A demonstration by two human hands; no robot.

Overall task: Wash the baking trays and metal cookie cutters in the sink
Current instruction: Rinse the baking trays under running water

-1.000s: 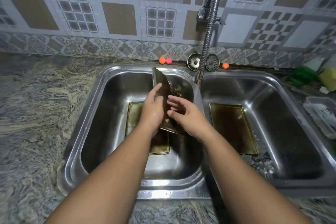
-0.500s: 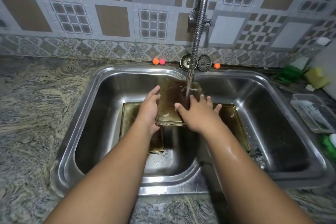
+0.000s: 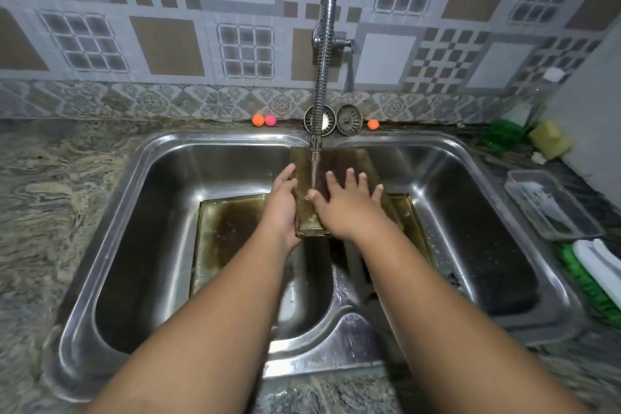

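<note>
Mid-frame, the baking tray is gripped at its edge by the left hand beneath the tap for rinsing. The right hand is laid flat on it, fingers spread, probably for rubbing.

We tipped the tray down flat. Our right hand now lies spread on top of it, and water hits it by our thumb.

Top tray: stained brown, wet, roughly level above the sink divider. Left tray, right tray: flat on the basin floors, dark-stained.
</note>
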